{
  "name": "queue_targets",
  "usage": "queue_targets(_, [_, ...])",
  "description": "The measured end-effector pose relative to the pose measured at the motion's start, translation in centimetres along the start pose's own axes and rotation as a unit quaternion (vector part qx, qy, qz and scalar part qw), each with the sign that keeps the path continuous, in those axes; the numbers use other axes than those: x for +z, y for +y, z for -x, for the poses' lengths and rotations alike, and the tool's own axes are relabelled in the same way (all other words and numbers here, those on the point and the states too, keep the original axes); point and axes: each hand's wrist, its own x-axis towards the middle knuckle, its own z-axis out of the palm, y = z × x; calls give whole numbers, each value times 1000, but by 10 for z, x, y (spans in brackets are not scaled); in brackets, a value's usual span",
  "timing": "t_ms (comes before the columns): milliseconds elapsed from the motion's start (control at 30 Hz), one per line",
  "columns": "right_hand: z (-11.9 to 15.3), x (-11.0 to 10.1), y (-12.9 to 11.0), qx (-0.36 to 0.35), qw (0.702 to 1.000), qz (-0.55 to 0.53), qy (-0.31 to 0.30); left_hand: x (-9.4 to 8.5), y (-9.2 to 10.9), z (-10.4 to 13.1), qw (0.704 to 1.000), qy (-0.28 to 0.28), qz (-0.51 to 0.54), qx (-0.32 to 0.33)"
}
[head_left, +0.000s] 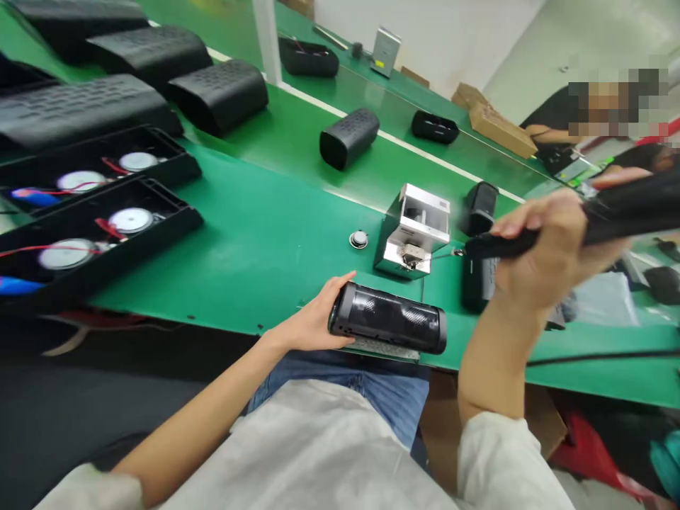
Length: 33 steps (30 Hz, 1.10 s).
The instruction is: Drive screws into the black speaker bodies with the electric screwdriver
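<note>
Two hands at work over the green bench (255, 241). Left hand (313, 319) grasps the left end of a black cylindrical speaker (390, 322), fingers wrapped around its end cap; the speaker lies on its side at the near edge of the bench, just in front of the person's lap. Right hand (552, 248) is raised above the bench, fingers clenched around a long black tool (610, 216), blurred, tip pointing left. Metal fixture (414, 230) stands just behind the speaker, small round driver (358, 239) beside it. Open black housings (100, 227) with drivers and red wires sit at the left edge; another finished speaker (348, 137) lies farther back. Another person's arm (547, 131) rests at the far right.
</note>
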Motion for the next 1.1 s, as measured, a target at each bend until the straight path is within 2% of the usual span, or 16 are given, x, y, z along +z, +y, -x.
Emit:
queue_targets(67, [-2, 19, 19, -39, 998, 6, -38, 0, 3, 3, 1000, -11, -7, 4])
queue_targets(167, [-1, 33, 36, -33, 997, 30, -63, 1, 5, 5, 1000, -17, -10, 4])
queue_targets(367, [-1, 30, 55, 24, 991, 94, -88, 1, -1, 2, 1000, -13, -6, 15])
queue_targets(567, [-5, 20, 62, 34, 983, 145, -103, 2, 1, 2, 1000, -18, -6, -1])
queue_targets(667, [1, 15, 51, 53, 982, 137, -116, 2, 1, 2, 1000, -20, -10, -4])
queue_targets(800, [8, 8, 22, 72, 990, 86, -84, 2, -1, 3, 1000, -23, -12, -5])
queue_targets(933, [4, -13, -12, 48, 996, 72, -34, 2, -5, 3, 999, -35, -25, -9])
queue_targets(1100, [0, -39, -40, 49, 992, 115, -17, 1, -5, 2, 999, -30, -38, -1])
